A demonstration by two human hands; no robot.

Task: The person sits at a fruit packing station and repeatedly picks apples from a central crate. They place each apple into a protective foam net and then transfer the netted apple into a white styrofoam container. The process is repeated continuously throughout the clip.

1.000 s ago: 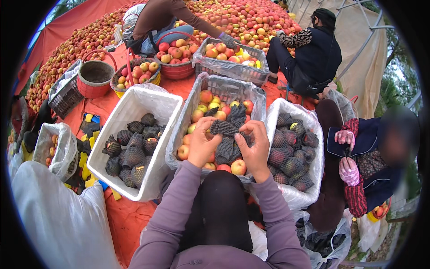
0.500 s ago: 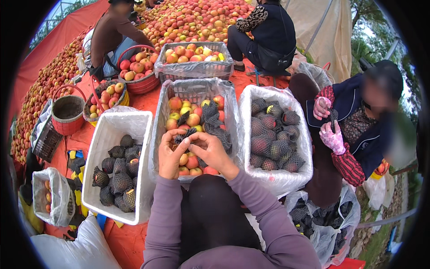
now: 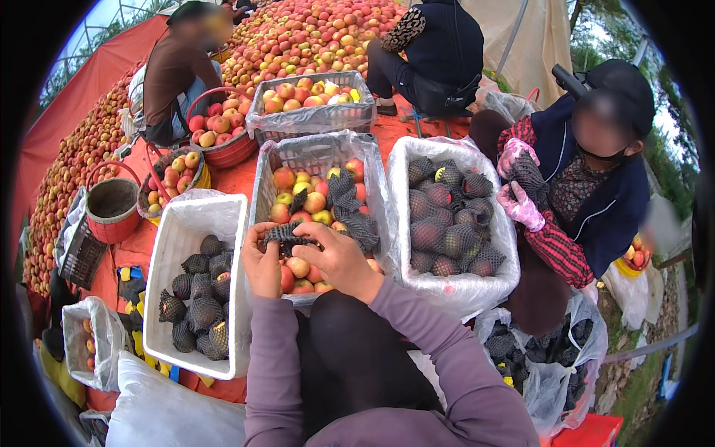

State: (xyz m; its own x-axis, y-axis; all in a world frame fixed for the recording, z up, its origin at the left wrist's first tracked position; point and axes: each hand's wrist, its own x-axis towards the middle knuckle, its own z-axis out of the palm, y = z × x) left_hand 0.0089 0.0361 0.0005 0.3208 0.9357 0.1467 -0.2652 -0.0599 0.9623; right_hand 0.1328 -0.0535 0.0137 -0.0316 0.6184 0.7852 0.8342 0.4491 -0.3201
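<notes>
Between my two hands is a black foam net sleeve (image 3: 284, 232), stretched sideways over the middle crate. My left hand (image 3: 263, 262) pinches its left end, and my right hand (image 3: 339, 258) grips the right end with thumb and fingers. Beneath them, the plastic-lined grey crate (image 3: 261, 179) contains loose red and yellow apples (image 3: 315, 201). More black net sleeves (image 3: 344, 195) lie on the apples at its right side. To the left, a white crate (image 3: 237, 290) holds net-wrapped apples (image 3: 202, 313). A second lined white crate (image 3: 400, 223) at the right is fuller of wrapped apples (image 3: 454, 242).
At right a co-worker in pink gloves (image 3: 525, 212) holds black netting. Two people (image 3: 439, 56) sit farther off by a large apple heap (image 3: 320, 37). Red baskets (image 3: 112, 201) stand at left. A clear bag of black nets (image 3: 544, 357) lies at lower right.
My hands have moved apart, and the black net sleeve is now drawn out between them. The co-worker's gloved hands now hold a larger bunch of netting.
</notes>
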